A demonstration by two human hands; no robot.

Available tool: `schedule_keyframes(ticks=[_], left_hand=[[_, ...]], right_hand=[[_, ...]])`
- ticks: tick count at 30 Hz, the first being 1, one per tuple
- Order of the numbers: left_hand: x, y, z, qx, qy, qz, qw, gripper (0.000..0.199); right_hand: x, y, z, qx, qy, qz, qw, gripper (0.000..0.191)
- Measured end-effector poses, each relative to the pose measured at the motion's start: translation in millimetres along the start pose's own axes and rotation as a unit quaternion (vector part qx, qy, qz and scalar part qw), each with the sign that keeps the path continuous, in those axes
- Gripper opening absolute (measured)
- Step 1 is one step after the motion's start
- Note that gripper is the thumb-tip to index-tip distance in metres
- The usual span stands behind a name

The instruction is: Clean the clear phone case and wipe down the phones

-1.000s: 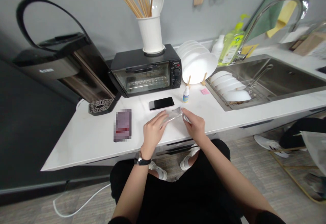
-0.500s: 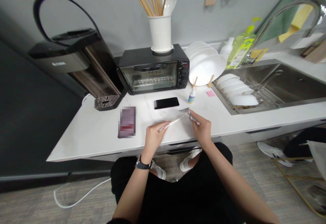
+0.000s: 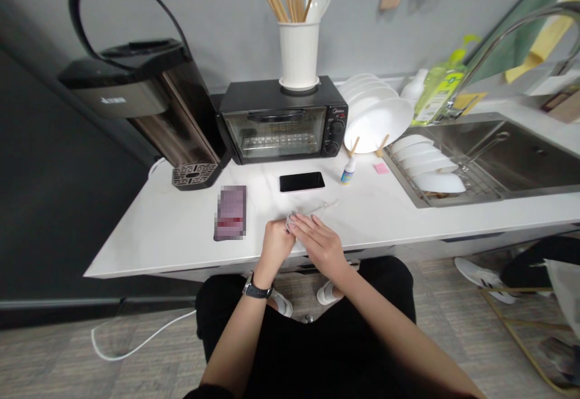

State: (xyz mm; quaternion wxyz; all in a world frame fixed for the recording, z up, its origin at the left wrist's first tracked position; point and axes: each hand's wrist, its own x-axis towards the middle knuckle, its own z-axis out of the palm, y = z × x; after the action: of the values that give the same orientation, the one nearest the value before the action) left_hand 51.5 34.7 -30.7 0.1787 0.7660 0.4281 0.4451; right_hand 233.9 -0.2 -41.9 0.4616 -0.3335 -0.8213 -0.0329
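Note:
My left hand (image 3: 278,243), with a watch on the wrist, is closed on a thin clear strip (image 3: 317,208) that points to the right over the white counter (image 3: 172,230). My right hand (image 3: 319,245) lies against the left one, its fingers together over a small greyish piece (image 3: 290,222) between the hands. What the right fingertips hold is too small to make out. Behind the hands are a black phone (image 3: 302,182) and a small white bottle with a blue label (image 3: 348,171). A blurred purple item (image 3: 231,213) lies left of the hands.
A drink dispenser (image 3: 181,109) and a toaster oven (image 3: 281,127) stand at the back, with a white cup of chopsticks (image 3: 299,54) on the oven. To the right are racked plates (image 3: 379,124), a pink slip (image 3: 381,168) and a sink (image 3: 539,157). A person's shoe (image 3: 483,278) shows at right.
My right hand has moved left from the strip's far end to my left hand, and the two now touch. The view has shifted slightly.

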Motion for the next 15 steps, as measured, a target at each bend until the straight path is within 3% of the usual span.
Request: schedule_keyframes(ticks=[5,8,11,15], left_hand=[[0,10,3.7,-0.107,-0.028,-0.087,0.99,0.022],[-1,9,6.7,-0.134,-0.034,-0.111,0.984,0.022],[-2,7,9.0,-0.116,-0.031,-0.106,0.987,0.021],[-3,-2,10.4,-0.027,-0.036,-0.083,0.996,0.027]], right_hand=[[-14,52,-31,-0.068,0.007,0.118,0.991,0.082],[-18,62,-35,-0.071,-0.007,0.157,0.985,0.087],[-16,44,-21,-0.063,0.008,0.155,0.986,0.084],[-6,0,9,-0.029,-0.004,0.119,0.993,0.079]])
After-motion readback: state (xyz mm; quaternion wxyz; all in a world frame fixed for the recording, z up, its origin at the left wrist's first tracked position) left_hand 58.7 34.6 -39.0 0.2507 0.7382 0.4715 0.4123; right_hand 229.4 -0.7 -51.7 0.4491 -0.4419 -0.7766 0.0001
